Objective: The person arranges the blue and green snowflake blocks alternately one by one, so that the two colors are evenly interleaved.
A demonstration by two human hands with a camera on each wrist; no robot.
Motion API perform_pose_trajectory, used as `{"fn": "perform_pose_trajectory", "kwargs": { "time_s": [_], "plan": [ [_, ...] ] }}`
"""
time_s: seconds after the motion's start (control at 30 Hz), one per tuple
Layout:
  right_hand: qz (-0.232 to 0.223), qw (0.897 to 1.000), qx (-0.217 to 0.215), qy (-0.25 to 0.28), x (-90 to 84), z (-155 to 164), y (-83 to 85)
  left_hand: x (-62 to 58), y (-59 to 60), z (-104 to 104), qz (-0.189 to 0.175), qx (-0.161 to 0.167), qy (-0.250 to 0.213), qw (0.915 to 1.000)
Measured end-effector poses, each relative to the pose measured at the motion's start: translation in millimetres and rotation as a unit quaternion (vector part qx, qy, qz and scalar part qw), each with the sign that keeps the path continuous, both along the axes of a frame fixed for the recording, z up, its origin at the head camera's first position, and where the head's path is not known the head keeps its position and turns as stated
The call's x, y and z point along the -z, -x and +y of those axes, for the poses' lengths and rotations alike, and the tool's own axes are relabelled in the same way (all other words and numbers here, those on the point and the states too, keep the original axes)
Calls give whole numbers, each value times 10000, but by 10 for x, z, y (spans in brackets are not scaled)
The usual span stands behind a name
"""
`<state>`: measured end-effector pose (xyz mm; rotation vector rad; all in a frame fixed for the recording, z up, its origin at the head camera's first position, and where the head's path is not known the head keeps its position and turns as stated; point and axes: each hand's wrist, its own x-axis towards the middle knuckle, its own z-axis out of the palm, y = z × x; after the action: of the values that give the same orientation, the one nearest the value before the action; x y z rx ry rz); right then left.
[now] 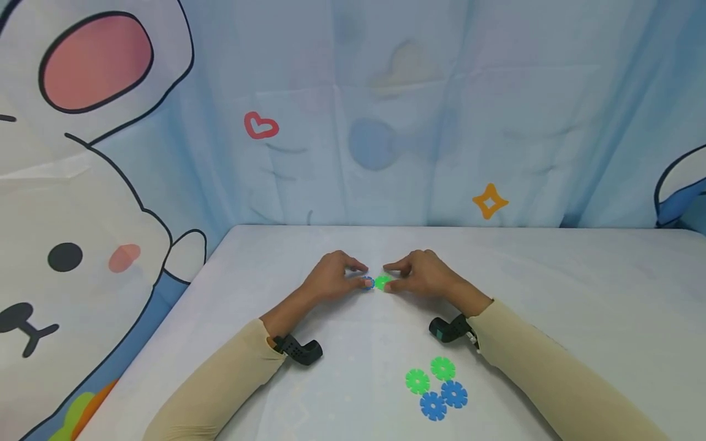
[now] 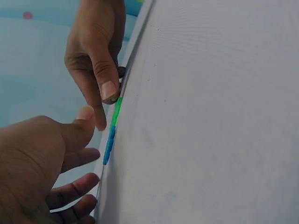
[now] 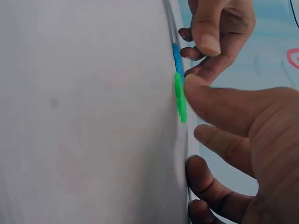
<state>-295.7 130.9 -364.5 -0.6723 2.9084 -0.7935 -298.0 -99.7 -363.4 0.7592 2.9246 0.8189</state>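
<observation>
A blue notched flower-shaped disc (image 2: pixel 109 147) and a green one (image 1: pixel 382 282) lie flat on the white table, edge to edge. My left hand (image 1: pixel 333 277) is over the blue disc, thumb and fingers spread apart. In the left wrist view, its thumb stands a little above that disc. From the right, my right hand (image 1: pixel 423 274) reaches in, its thumb tip right at the green disc (image 3: pixel 180 99) and its index finger held apart from the thumb. Both hands partly cover the discs in the head view.
Nearer me on the table (image 1: pixel 331 392) lie more notched discs, two green (image 1: pixel 417 381) and two blue (image 1: pixel 432 406), in a loose cluster by the right forearm. A light blue printed curtain (image 1: pixel 309 184) hangs behind the table's far edge. Each wrist wears a black camera band (image 1: pixel 302 351).
</observation>
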Motion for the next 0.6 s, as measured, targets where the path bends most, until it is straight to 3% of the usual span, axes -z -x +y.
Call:
{"fn": "perform_pose_trajectory", "kwargs": {
  "time_s": [0.17,0.33,0.47,0.6],
  "plan": [
    [-411,9990,42,176,-70,68,5,51,17,25,-377,384,-378,9978],
    [-584,9978,1,303,-104,186,-76,120,38,69,-628,521,-627,9947],
    [-373,9981,-176,451,-159,313,-315,127,39,79,-708,334,-644,9948],
    [-285,9954,-586,705,-233,489,-681,107,45,78,-818,239,-703,9939]
  ]
}}
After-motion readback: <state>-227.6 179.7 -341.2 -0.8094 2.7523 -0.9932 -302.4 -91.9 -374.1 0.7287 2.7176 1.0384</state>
